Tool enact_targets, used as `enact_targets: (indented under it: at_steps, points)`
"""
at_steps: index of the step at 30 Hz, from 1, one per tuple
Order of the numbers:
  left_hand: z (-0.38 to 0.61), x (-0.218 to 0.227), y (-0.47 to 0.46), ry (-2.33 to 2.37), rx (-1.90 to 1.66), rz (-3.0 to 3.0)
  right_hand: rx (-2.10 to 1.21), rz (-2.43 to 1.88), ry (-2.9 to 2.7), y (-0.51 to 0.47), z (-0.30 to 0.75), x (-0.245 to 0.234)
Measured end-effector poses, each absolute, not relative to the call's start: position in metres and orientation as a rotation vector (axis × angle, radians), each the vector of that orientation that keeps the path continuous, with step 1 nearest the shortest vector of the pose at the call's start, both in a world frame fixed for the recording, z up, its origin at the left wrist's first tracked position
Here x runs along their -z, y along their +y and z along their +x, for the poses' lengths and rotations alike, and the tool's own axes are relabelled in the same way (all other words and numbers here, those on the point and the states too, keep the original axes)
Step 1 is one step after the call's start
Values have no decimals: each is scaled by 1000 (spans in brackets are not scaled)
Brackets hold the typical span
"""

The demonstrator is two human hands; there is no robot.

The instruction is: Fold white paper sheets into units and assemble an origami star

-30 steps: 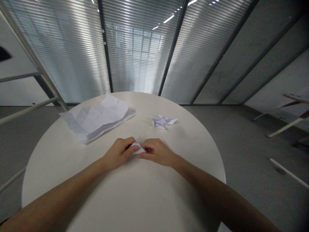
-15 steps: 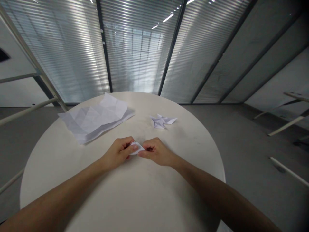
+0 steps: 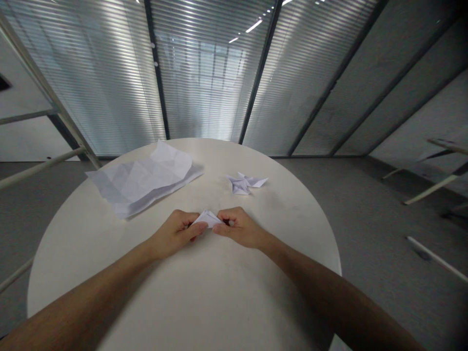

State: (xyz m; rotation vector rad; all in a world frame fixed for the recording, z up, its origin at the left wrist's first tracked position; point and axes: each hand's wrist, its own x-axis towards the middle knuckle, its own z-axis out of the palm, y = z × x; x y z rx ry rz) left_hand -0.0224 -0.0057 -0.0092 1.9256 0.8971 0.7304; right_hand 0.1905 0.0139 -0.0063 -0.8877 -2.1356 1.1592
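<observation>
Blinds (image 3: pixel 204 87) back the round white table (image 3: pixel 219 302) where left hand (image 3: pixel 175 236) and right hand (image 3: pixel 239 228) pinch folded paper (image 3: pixel 208 218).

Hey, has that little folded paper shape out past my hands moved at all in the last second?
No. The folded paper shape lies at the same spot on the round table, just as far right of the creased sheets.

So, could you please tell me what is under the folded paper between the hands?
Only the table lies under the folded paper; the left hand and right hand hide its lower edges.
</observation>
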Motion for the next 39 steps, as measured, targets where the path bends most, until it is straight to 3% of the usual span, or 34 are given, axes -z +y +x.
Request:
enact_targets:
  at_steps: [9,16,23,39]
  points:
    - [-23,11,-5,903,-704,1972,-908,-891,-2250,12,191,-2]
    - [-25,9,-4,968,-1057,1893,-702,-949,-2313,12,190,1]
    - [-26,11,-3,964,-990,1859,-426,-894,-2381,15,189,4]
    - [-22,12,-4,1086,-910,2196,-499,-829,-2173,8,187,5]
